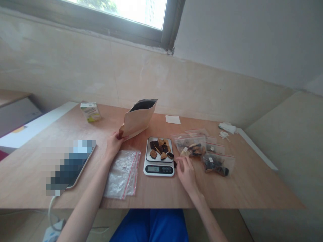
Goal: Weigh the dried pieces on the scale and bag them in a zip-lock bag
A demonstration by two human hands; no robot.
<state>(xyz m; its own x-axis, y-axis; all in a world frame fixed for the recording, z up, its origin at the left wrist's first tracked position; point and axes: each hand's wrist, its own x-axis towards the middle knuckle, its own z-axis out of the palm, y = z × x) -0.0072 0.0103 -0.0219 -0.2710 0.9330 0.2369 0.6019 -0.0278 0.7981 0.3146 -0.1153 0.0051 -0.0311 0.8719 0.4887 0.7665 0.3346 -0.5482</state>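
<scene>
My left hand (pixel 113 145) grips the lower corner of a kraft paper bag (pixel 138 118), which stands tilted with its dark-lined mouth upward. Below that hand lies a flat clear zip bag (pixel 122 174) with red seams. A digital kitchen scale (pixel 158 169) holds several dark-and-tan dried pieces (pixel 160 150) on its steel platform. My right hand (pixel 185 173) is at the scale's right side, its fingertips pinched on a small dark piece (pixel 175 164). Just right of it lie zip bags of dried pieces (pixel 189 146) (pixel 215 165).
A blurred tablet (pixel 70 167) with a cable lies at the left. A small carton (pixel 91 112) and a white paper slip (pixel 173 119) are near the wall. White items (pixel 227 127) sit at the far right of the wooden table (pixel 239 188).
</scene>
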